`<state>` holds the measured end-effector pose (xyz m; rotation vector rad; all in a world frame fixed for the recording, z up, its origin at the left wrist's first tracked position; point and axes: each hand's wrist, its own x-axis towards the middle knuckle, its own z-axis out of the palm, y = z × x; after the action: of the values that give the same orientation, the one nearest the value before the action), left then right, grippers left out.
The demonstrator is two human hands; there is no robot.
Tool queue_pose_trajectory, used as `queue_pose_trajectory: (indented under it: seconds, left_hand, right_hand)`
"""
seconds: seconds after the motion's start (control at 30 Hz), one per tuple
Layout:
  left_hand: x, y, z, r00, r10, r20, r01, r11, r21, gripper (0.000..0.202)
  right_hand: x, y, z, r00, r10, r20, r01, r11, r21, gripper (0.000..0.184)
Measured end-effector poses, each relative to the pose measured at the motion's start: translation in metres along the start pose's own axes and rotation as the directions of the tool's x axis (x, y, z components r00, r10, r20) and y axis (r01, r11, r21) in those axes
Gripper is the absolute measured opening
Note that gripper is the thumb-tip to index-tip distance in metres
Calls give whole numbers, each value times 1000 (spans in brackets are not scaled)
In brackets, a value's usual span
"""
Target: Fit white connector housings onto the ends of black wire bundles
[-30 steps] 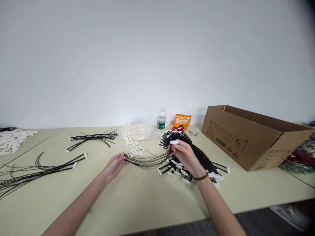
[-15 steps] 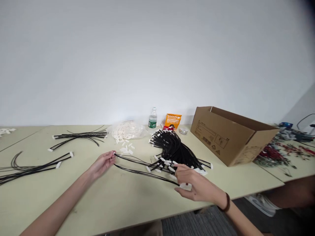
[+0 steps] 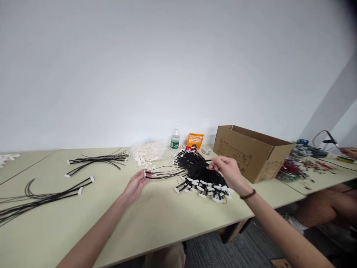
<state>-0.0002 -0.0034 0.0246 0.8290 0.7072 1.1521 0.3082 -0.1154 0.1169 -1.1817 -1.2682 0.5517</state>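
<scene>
My left hand (image 3: 136, 184) pinches one end of a thin bundle of black wires (image 3: 164, 173) just above the pale green table (image 3: 156, 216). My right hand (image 3: 227, 170) is raised over a big pile of black wire harnesses with white connectors (image 3: 199, 173); its fingers are closed in a pinch on the far end of the wires. The wires stretch between the two hands.
A bag of white connectors (image 3: 146, 152), a water bottle (image 3: 175, 138), an orange packet (image 3: 194, 141) and an open cardboard box (image 3: 252, 152) stand at the back. More black wire bundles (image 3: 95, 160) lie at left. Another person's leg (image 3: 320, 208) and red parts (image 3: 292, 167) are at right.
My right hand rose from the table's near edge up over the harness pile, taking the wire end along. The view swung right and the left hand shifted slightly right.
</scene>
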Motion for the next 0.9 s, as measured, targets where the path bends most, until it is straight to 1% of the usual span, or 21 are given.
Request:
queue_pose_trajectory:
  seconds: [0.07, 0.1, 0.13, 0.17, 0.2, 0.27, 0.33, 0.4, 0.43, 0.47, 0.5, 0.53, 0.57, 0.6, 0.63, 0.7, 0.73, 0.77, 0.83, 0.87, 0.9]
  left_hand:
    - [0, 0, 1, 1000, -17, -6, 17, 999, -35, 9]
    - [0, -1, 1, 999, -20, -27, 19, 998, -54, 9]
    - [0, -2, 1, 999, -35, -14, 34, 997, -63, 10]
    - [1, -3, 1, 999, -50, 1, 50, 996, -70, 11]
    - [1, -4, 0, 999, -44, 1, 44, 996, -73, 12]
    - [1, -7, -1, 999, -39, 22, 40, 998, -49, 16]
    - [1, -9, -3, 999, -32, 32, 32, 999, -9, 20]
    - [0, -10, -4, 1000, -7, 25, 6, 999, 46, 25]
    - [0, -11, -5, 1000, 15, 14, -16, 997, 78, 26]
    - [1, -11, -5, 999, 37, -1, -37, 993, 115, 27]
    - [3, -9, -7, 998, 61, -17, -58, 987, 148, 27]
    - [5, -7, -10, 995, 86, -47, -76, 980, 182, 26]
    - [8, -3, -15, 989, 120, -85, -99, 972, 213, 25]
    - [12, 3, -21, 979, 160, -126, -125, 960, 249, 23]
    - [14, 10, -31, 965, 201, -169, -144, 943, 301, 21]
    - [16, 30, -58, 925, 299, -235, -156, 862, 482, 17]
    - [15, 41, -76, 894, 380, -237, -171, 778, 604, 15]
    - [13, 52, -96, 859, 465, -216, -179, 667, 723, 13]
    - [4, 75, -138, 777, 604, -175, -163, 462, 872, 7]
    - [-1, 86, -158, 760, 630, -161, -137, 397, 908, 7]
    - [-5, 96, -175, 757, 629, -178, -94, 374, 923, 10]
  right_hand:
    - [26, -16, 2, 992, 121, -37, -115, 985, 131, 33]
    - [39, -25, 1, 987, 151, -58, -141, 979, 149, 30]
    - [51, -34, -1, 982, 162, -95, -148, 979, 143, 26]
    - [63, -44, -3, 974, 164, -159, -146, 982, 118, 25]
    - [73, -53, -7, 962, 143, -234, -126, 988, 83, 23]
    - [88, -67, -15, 911, 25, -411, -47, 998, -45, 22]
    - [91, -67, -24, 884, -33, -466, -11, 996, -91, 23]
    - [85, -50, -29, 868, -56, -493, -21, 989, -148, 23]
    - [78, -35, -30, 874, -66, -481, -27, 982, -184, 23]
    - [71, -16, -30, 899, -75, -431, -41, 966, -254, 23]
    - [63, 6, -29, 948, -118, -296, -34, 885, -463, 26]
    - [55, 29, -28, 980, -122, -155, 1, 789, -614, 31]
    - [48, 53, -26, 994, -99, -38, 43, 704, -709, 37]
    - [42, 77, -24, 996, -74, 53, 88, 637, -766, 41]
    - [37, 99, -24, 983, -97, 156, 183, 593, -784, 43]
    - [28, 137, -24, 929, -224, 295, 369, 513, -775, 45]
    - [24, 152, -26, 904, -293, 311, 419, 468, -778, 47]
    - [20, 162, -28, 879, -361, 311, 452, 422, -786, 49]
    - [11, 173, -31, 839, -451, 305, 480, 347, -806, 52]
    - [6, 173, -31, 822, -480, 306, 491, 328, -807, 52]
    - [1, 170, -29, 805, -511, 303, 503, 315, -805, 51]
